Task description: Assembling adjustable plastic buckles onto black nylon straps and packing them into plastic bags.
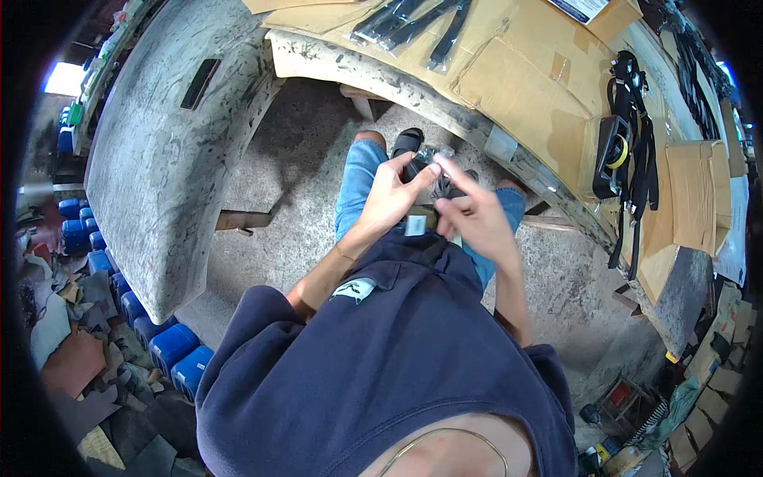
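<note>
In front of my lap my left hand [389, 195] is closed, thumb and fingers pinching a small clear plastic bag [419, 164] with something black inside. What the black content is, I cannot make out. My right hand [481, 222] is just to the right, slightly smeared by motion. Its index finger reaches out to the bag's upper edge, and the thumb and other fingers stand apart and bent, with nothing visible between them. Below the hands, a small olive piece with a white label [416, 224] lies at my lap.
A cardboard-covered table [524, 71] curves ahead and right, bearing black straps in clear bags [409, 28] and a bundle of black straps [636, 151]. An open carton [695, 195] stands there. At left are a stained grey table [151, 175], blue jugs [173, 346] and scraps [75, 366].
</note>
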